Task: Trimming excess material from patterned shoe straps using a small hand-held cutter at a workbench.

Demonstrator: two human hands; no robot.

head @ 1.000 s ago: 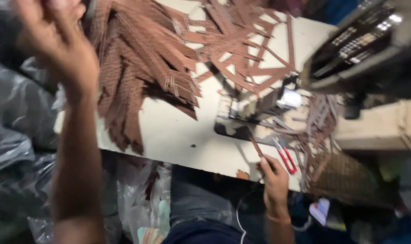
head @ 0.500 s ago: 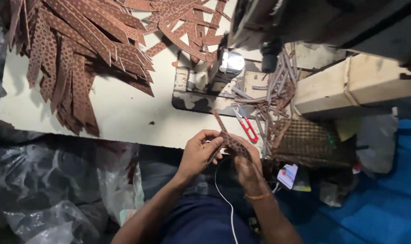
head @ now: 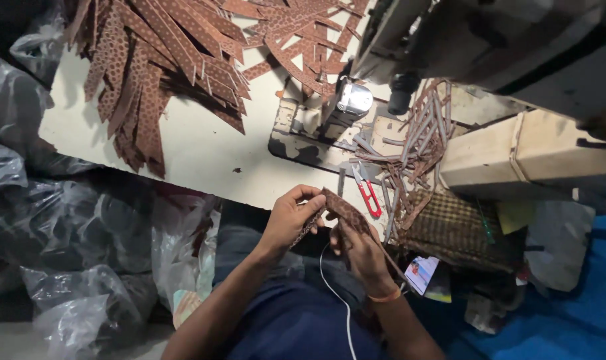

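My left hand (head: 291,218) and my right hand (head: 358,249) are together over my lap at the near edge of the white work table (head: 203,150). Both grip one brown perforated strip (head: 343,207) that bends between them; my left fingers pinch its upper end and my right hand holds the lower part. An orange band circles my right wrist. Just beyond the hands stands the sewing machine (head: 409,40) with its metal foot area (head: 353,100).
A big fan of brown perforated strips (head: 156,60) covers the table's far left. Red-handled snips (head: 368,193) lie near a heap of narrow strips (head: 416,143). A woven basket (head: 453,230) sits at the right. Clear plastic bags (head: 56,233) fill the floor at the left. A white cable (head: 336,300) runs down my lap.
One second ago my left hand was raised high at the left and my right hand rested at the table edge. Both have since met on the brown strip and hold it.
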